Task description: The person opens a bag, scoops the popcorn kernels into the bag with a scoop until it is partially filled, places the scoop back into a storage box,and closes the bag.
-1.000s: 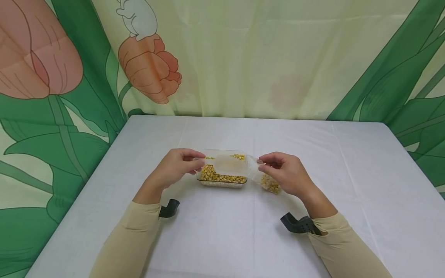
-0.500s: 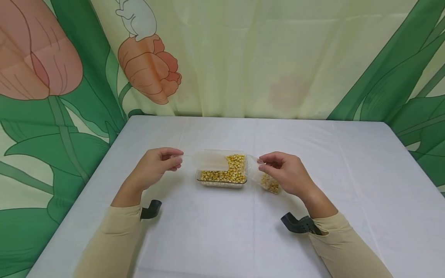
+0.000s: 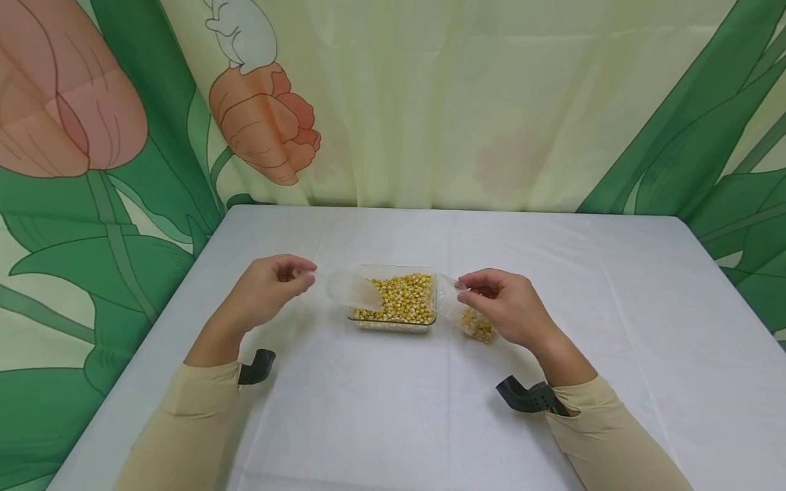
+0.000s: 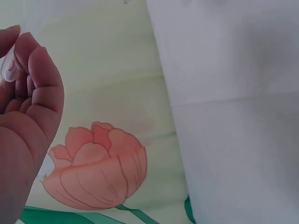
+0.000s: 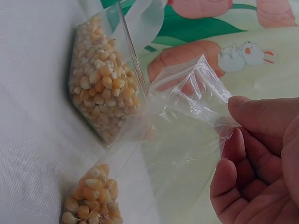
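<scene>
Pinching the clear bag (image 3: 459, 310) mouth up with right hand (image 3: 506, 307) at centre frame beside the corn dish (image 3: 393, 300) on the desk (image 3: 552, 273), keeping kernels pooled low, left hand (image 3: 267, 290) gripping a scoop (image 3: 353, 290) over the dish's left rim.

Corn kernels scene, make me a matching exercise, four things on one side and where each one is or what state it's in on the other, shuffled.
Things:
1. clear scoop
2. glass dish
3. plastic bag
4. table

States:
A. full of corn kernels, standing between the hands
B. pinched at its rim by the right hand
C. covered in white cloth
D. held by the left hand, over the dish's left edge

Pairs: 1-D, 2-A, 3-B, 4-C
</scene>
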Demonstrator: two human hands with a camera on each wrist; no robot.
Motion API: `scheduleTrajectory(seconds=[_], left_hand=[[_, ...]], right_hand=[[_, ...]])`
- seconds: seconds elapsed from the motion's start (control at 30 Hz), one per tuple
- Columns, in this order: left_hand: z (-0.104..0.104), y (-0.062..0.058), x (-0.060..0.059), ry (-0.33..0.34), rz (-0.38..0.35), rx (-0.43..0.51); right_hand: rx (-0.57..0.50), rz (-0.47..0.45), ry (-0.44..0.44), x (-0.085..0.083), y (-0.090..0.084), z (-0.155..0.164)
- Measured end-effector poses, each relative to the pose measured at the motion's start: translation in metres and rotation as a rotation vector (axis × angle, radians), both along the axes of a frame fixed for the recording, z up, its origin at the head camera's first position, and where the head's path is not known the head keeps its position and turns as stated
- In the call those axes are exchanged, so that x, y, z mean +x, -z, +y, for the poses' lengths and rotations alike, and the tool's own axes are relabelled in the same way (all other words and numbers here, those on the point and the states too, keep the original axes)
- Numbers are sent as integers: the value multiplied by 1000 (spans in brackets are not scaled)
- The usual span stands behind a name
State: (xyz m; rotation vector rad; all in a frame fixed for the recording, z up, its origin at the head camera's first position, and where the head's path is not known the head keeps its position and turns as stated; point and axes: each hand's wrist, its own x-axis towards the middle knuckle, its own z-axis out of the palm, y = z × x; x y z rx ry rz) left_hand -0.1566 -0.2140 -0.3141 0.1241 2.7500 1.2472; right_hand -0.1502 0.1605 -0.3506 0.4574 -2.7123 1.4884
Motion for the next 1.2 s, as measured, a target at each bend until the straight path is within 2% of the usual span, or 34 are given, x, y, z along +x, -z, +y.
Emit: scheduleTrajectory(seconds=[0.27, 0.47, 0.83, 1.07, 1.2], left_hand=[[11, -9, -7, 43, 26, -80], [19, -5, -9, 58, -11, -97], [24, 18, -13, 48, -83, -57], [21, 41, -17, 30, -149, 36], [22, 50, -17, 19, -152, 104]], right_hand=[[-5, 1, 1, 0, 2, -1], [-2, 2, -4, 0, 2, -1], [-11, 3, -5, 0, 3, -2], [-8, 9, -4, 1, 4, -1], [-2, 15, -4, 1, 4, -1]])
